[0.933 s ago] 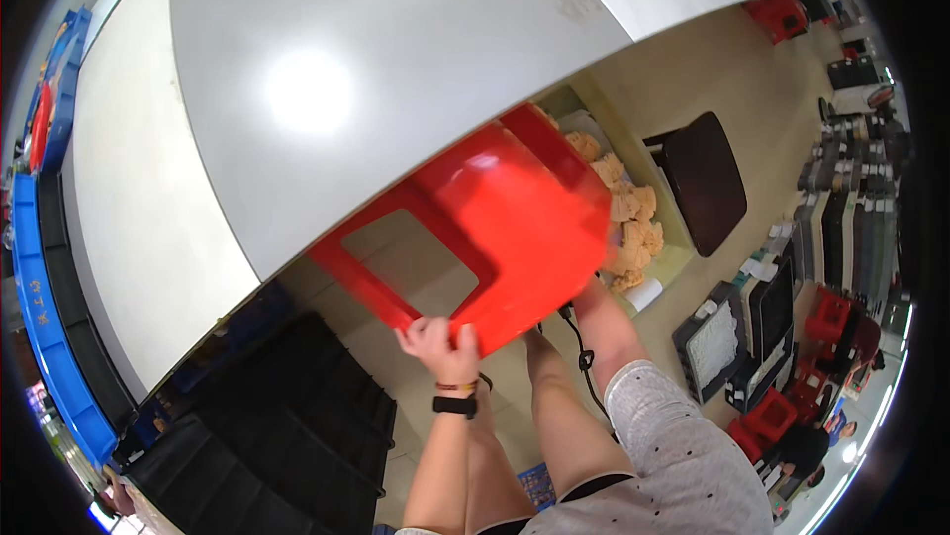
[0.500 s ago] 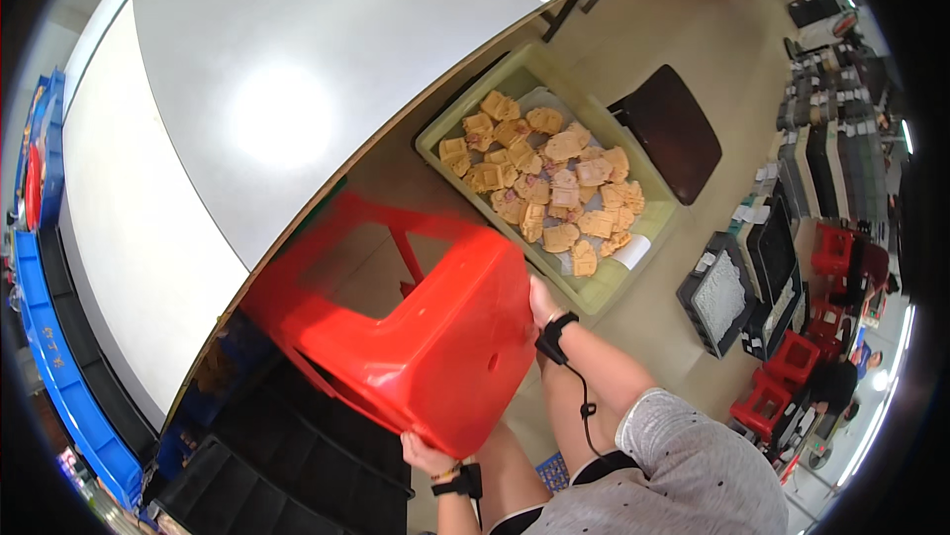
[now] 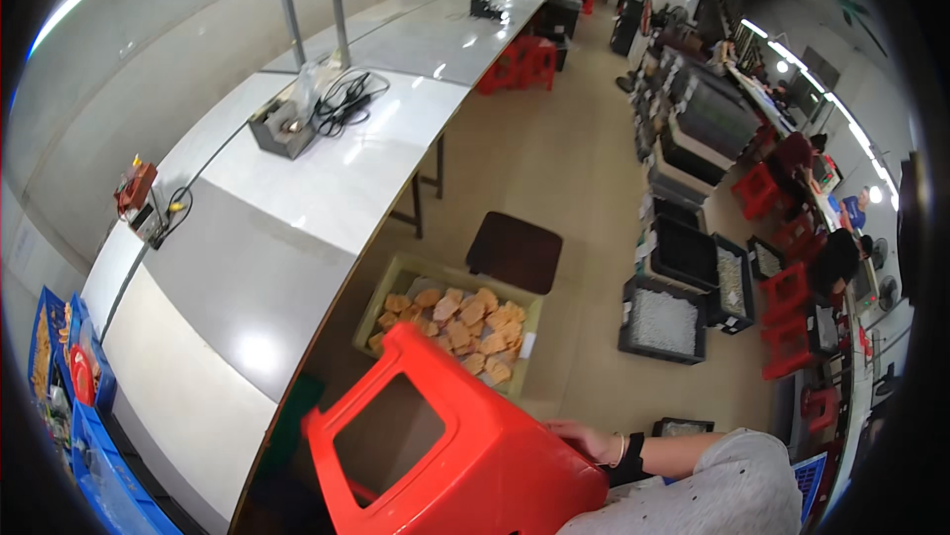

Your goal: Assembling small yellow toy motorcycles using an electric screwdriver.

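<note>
A red plastic stool [image 3: 495, 446] is tilted on its side low in the view, its legs and cut-out side pointing left toward the table. My right hand [image 3: 582, 439] grips the edge of its seat, with a black strap round that wrist. My left hand is out of sight, below the view or behind the stool. Beyond the stool, a pale green-yellow bin [image 3: 534, 322] on the floor holds several orange-tan moulded pieces [image 3: 460, 322]. The stool's upper leg overlaps the bin's near side in this view.
A long white-and-grey table [image 3: 223, 278] runs along the left, with blue trays [image 3: 104, 476] at its near end. A dark stool seat [image 3: 517, 251] stands behind the bin. Black crates [image 3: 665, 319] and other red stools [image 3: 787, 288] are on the right.
The view has swung up and forward, showing more of the room. The stool now sits lower in view, turned with its legs more upward. My left hand has left the view.
</note>
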A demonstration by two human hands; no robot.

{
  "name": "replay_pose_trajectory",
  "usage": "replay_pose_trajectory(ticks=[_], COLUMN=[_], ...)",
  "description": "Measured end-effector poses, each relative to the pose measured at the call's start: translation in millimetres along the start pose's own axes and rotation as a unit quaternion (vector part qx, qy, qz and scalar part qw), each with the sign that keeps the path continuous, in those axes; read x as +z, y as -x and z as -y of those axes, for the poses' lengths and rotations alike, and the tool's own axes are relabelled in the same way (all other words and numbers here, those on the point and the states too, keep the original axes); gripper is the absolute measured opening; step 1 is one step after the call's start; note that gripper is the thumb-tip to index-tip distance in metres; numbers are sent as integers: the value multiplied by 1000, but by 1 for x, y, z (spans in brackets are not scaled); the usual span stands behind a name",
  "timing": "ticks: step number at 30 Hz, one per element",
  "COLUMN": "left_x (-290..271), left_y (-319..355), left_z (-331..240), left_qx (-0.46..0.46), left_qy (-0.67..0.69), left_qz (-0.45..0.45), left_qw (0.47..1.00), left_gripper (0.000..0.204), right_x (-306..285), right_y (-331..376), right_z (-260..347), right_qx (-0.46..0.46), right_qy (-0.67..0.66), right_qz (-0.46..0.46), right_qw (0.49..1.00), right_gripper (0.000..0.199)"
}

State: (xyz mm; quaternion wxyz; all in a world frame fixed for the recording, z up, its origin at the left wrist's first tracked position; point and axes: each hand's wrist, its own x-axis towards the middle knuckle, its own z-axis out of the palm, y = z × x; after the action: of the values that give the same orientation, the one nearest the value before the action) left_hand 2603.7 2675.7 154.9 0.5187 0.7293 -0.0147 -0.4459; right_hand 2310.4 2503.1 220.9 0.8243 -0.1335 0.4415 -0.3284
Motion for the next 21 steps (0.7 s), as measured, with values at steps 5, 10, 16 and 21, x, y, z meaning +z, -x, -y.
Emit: replay_pose_trajectory(ticks=[5, 10, 16, 21], left_x=[86, 311, 505, 561], left_y=[20, 36, 189, 184], left_z=[-48, -86, 19, 51], left_qx=[164, 542, 442, 576], left_qy=[163, -29, -48, -501], left_qz=[86, 79, 398, 555], left_qw=[969, 836, 802, 329], left_gripper=[59, 75, 75, 63], right_x=[-41, -104, -194, -340], right_y=[81, 106, 102, 111], right_z=[30, 42, 172, 291], right_qx=[-169, -356, -461, -511], right_qy=[120, 242, 39, -11], right_qz=[-184, -226, -338, -397], right_qw=[961, 874, 819, 763], right_gripper=[32, 22, 23, 29])
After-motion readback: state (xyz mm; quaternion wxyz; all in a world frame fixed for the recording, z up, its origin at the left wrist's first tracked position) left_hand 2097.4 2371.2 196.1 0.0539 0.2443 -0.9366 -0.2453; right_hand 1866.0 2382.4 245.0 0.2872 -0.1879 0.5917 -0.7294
